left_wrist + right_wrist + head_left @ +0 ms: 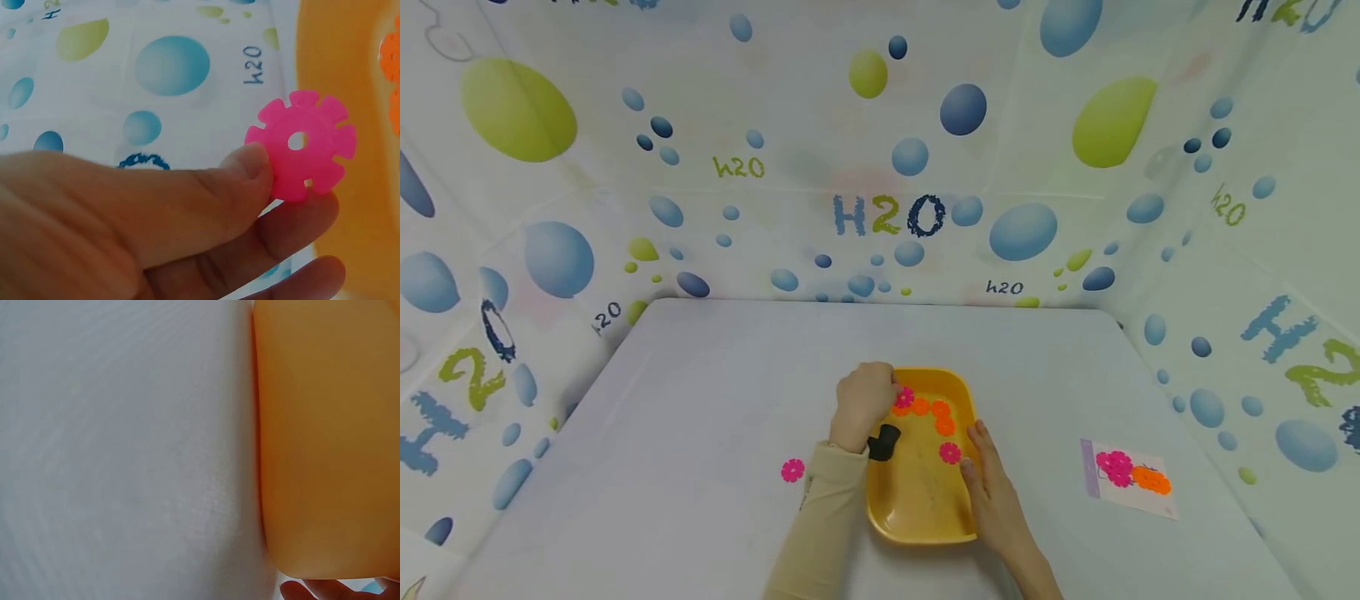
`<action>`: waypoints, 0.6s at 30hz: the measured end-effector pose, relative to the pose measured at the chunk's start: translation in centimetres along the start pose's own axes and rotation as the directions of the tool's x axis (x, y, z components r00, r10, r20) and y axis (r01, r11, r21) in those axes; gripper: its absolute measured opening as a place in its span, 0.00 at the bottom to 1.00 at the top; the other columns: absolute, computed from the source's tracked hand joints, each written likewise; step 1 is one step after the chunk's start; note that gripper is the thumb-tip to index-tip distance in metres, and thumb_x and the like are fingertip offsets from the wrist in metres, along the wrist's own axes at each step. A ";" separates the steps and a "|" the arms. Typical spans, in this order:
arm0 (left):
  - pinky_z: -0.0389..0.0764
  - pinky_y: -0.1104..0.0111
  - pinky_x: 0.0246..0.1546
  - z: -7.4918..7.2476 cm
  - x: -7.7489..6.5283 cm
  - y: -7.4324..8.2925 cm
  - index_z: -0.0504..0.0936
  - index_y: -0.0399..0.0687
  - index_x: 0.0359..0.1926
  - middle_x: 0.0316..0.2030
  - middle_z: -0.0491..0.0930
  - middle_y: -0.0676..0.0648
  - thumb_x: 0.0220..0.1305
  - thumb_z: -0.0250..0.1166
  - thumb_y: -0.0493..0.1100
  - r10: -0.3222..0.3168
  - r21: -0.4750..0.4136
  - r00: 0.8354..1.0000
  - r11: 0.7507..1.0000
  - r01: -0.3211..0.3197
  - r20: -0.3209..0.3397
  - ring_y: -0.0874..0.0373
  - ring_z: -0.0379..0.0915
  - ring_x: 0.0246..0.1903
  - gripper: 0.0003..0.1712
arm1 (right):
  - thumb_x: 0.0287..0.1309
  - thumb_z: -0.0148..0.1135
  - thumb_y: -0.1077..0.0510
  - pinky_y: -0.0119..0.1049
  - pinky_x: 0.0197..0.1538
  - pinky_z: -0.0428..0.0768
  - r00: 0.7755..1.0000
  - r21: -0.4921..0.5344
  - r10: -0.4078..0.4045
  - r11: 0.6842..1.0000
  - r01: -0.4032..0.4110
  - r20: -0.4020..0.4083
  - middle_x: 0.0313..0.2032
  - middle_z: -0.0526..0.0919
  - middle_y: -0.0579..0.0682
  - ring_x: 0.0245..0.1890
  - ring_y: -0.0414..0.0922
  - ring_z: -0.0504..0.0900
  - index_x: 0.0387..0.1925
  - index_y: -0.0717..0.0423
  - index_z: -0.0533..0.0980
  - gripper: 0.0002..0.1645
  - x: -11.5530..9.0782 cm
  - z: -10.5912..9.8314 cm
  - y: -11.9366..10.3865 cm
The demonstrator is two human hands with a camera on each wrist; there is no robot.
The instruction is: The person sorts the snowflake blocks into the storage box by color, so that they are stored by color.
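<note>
On the left of the white table (700, 500), a loose pink disc (792, 471) lies near the left hand (865, 406), whose thumb and finger pinch a second pink disc (312, 162) at the far left of the yellow tray (917, 504); the step looks like handling one disc at the tray, calling for a light pinch and careful aim. Rightward, orange discs (944, 426) lie in the tray, and the right hand (996, 496) rests against its right side, fingers nearly straight. A picture card (1131, 479) lies farther right, while a bubble-printed sheet (790, 208) encloses the far side.
</note>
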State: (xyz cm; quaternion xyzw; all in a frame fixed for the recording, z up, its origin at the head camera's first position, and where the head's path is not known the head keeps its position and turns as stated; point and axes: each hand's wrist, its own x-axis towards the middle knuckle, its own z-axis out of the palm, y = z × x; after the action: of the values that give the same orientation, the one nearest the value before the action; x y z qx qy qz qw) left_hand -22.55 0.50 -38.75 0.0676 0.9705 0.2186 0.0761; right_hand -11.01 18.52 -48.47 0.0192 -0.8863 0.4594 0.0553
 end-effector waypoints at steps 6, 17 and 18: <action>0.66 0.67 0.21 1.7 0.1 1.4 0.69 0.49 0.10 0.13 0.63 0.53 0.63 0.61 0.40 0.067 0.000 0.998 0.998 -0.067 0.007 0.58 0.61 0.17 0.23 | 0.74 0.43 0.53 0.62 0.69 0.56 1.000 -0.014 0.010 1.000 -0.010 -0.017 0.76 0.51 0.56 0.73 0.61 0.54 0.73 0.59 0.54 0.31 0.0 0.0 0.1; 0.63 0.71 0.14 4.2 0.0 2.9 0.70 0.49 0.12 0.14 0.68 0.52 0.61 0.59 0.38 0.106 0.107 0.994 0.989 -0.103 -0.022 0.60 0.64 0.14 0.21 | 0.74 0.44 0.54 0.62 0.69 0.57 1.000 0.003 -0.003 1.000 0.003 -0.016 0.75 0.51 0.56 0.73 0.61 0.54 0.73 0.59 0.55 0.31 0.0 -0.1 0.0; 0.65 0.71 0.14 4.4 0.0 3.0 0.72 0.49 0.12 0.14 0.69 0.52 0.61 0.59 0.38 0.098 0.110 0.995 0.989 -0.095 -0.017 0.60 0.65 0.14 0.20 | 0.74 0.44 0.53 0.62 0.69 0.57 1.000 0.003 -0.001 1.000 0.001 -0.017 0.76 0.51 0.55 0.73 0.60 0.54 0.73 0.58 0.55 0.31 0.0 -0.2 0.0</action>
State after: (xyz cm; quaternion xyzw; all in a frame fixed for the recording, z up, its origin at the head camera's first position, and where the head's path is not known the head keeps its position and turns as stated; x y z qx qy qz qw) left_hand -21.50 4.99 -41.41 0.1161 0.9773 0.1697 0.0507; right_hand -10.97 18.65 -48.39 0.0159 -0.8851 0.4608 0.0629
